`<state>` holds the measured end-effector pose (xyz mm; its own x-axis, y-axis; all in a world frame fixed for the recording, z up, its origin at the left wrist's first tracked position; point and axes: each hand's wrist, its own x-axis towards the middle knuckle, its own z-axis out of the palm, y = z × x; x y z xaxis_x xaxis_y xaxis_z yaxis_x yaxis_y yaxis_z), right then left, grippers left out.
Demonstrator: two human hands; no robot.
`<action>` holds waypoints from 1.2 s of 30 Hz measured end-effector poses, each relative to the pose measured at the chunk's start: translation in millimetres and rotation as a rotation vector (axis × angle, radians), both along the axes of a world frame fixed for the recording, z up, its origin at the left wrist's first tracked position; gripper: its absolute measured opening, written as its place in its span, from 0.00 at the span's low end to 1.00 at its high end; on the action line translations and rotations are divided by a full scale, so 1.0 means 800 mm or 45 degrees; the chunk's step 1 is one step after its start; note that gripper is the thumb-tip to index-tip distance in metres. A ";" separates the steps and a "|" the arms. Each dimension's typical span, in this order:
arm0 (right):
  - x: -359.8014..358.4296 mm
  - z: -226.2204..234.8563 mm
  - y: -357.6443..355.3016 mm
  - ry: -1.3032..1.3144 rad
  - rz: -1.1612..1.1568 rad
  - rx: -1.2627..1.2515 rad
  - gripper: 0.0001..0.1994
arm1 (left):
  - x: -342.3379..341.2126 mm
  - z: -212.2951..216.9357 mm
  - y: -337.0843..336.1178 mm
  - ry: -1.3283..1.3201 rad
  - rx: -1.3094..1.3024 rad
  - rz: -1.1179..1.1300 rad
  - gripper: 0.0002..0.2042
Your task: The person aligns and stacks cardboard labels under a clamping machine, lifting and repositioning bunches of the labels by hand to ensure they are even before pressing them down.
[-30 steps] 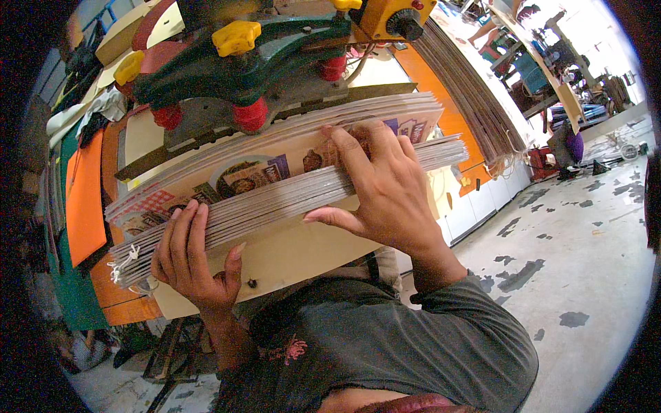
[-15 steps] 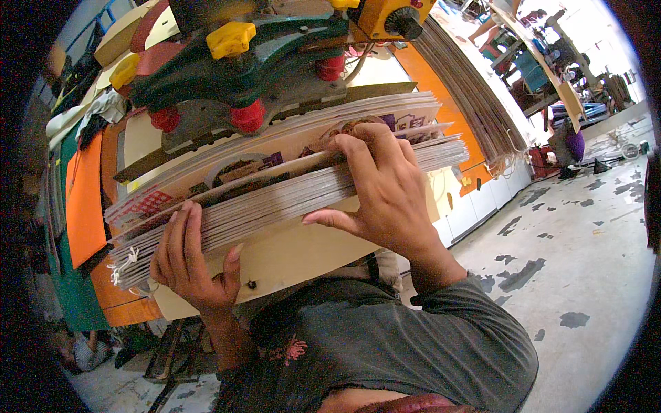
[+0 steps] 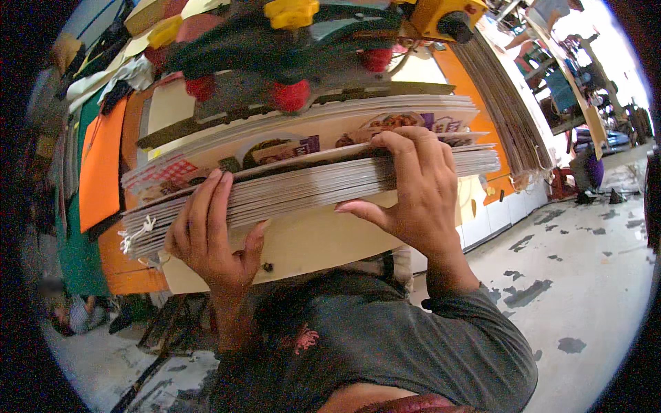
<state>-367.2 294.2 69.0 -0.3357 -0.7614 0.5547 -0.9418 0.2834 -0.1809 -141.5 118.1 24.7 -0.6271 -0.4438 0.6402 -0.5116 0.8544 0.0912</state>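
In front of me a thick stack of thin printed card sheets point(image 3: 310, 182) stands on edge, split by a gap. The far part point(image 3: 275, 146) shows food pictures and a red check pattern on its facing sheet. My left hand point(image 3: 213, 237) grips the near part toward its left end, fingers hooked over the top edges and thumb on the near side. Farther right, my right hand point(image 3: 416, 189) has its fingers over the same edges at the gap, thumb stretched along the near side. White string ends point(image 3: 138, 234) stick out at the stack's left end.
Behind the stack stands a dark green machine point(image 3: 275, 51) with yellow knobs and red feet, a yellow box point(image 3: 434, 17) with a dial beside it. Cream board point(image 3: 310, 244) and orange sheets point(image 3: 103, 172) cover the bench. Worn grey floor point(image 3: 551, 296) lies at right.
The whole view has shifted, so machine and bench sit farther right. The gap in the stack looks wider, showing more of the printed face. Both hands keep their hold.
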 end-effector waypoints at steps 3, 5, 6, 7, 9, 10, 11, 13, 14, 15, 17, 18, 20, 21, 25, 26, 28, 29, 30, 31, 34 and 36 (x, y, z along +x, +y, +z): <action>0.001 0.000 -0.001 -0.007 0.011 0.013 0.43 | 0.001 0.001 0.002 0.016 0.009 0.006 0.33; 0.002 0.000 -0.002 0.017 0.024 0.001 0.42 | 0.002 0.001 0.003 0.033 0.023 0.011 0.34; 0.003 0.001 -0.002 0.014 0.023 0.000 0.42 | 0.002 0.001 0.004 0.051 0.036 0.005 0.34; 0.004 0.002 -0.003 0.012 0.020 -0.001 0.41 | 0.001 0.002 0.004 0.051 0.038 0.010 0.34; 0.003 0.002 -0.001 -0.027 0.020 0.006 0.42 | 0.001 0.005 0.005 0.045 0.073 0.006 0.34; 0.002 0.002 0.000 -0.066 0.019 0.008 0.43 | 0.000 0.006 0.005 0.044 0.072 0.013 0.34; 0.003 0.003 0.000 -0.067 0.025 0.007 0.43 | 0.000 0.006 0.005 0.052 0.068 0.007 0.34; 0.005 0.005 0.001 -0.077 -0.016 0.001 0.42 | -0.002 0.005 0.004 0.062 0.066 0.002 0.34; 0.007 0.007 0.001 -0.076 -0.015 0.003 0.42 | -0.003 0.003 0.004 0.074 0.065 -0.001 0.34; 0.009 0.010 0.001 -0.030 -0.045 0.011 0.42 | -0.003 0.002 0.003 0.086 0.064 -0.005 0.34; 0.011 0.012 0.002 0.017 -0.071 0.017 0.41 | -0.003 0.002 0.004 0.094 0.069 -0.001 0.34; 0.011 0.012 0.003 0.027 -0.076 0.045 0.40 | -0.002 0.003 0.004 0.101 0.075 0.000 0.34; 0.009 0.011 0.003 0.037 -0.086 0.073 0.38 | -0.003 0.004 0.005 0.100 0.066 0.002 0.34; 0.005 0.010 0.001 0.070 -0.063 0.084 0.37 | -0.003 0.004 0.005 0.098 0.056 0.004 0.34; -0.001 0.007 -0.002 0.109 -0.017 0.144 0.37 | -0.003 0.000 0.001 0.124 0.056 -0.019 0.34; -0.002 0.007 -0.002 0.109 -0.019 0.143 0.37 | -0.002 0.000 -0.001 0.129 0.029 -0.025 0.34; -0.003 0.005 -0.002 0.047 0.024 0.131 0.37 | -0.003 0.000 0.000 0.134 0.004 -0.035 0.34; -0.004 0.003 -0.002 0.048 0.020 0.132 0.37 | -0.004 0.001 0.001 0.119 0.012 -0.012 0.34; -0.005 0.002 -0.002 0.043 0.028 0.118 0.37 | -0.004 0.001 0.003 0.104 0.019 0.011 0.35; -0.005 0.002 -0.002 0.040 0.035 0.103 0.37 | -0.003 0.002 0.003 0.105 0.020 0.007 0.35; -0.002 0.004 -0.003 0.045 0.042 0.074 0.37 | -0.002 0.002 0.003 0.065 0.031 0.010 0.35; -0.003 0.004 -0.002 0.054 0.050 0.066 0.37 | -0.002 0.002 0.004 0.041 0.048 0.032 0.36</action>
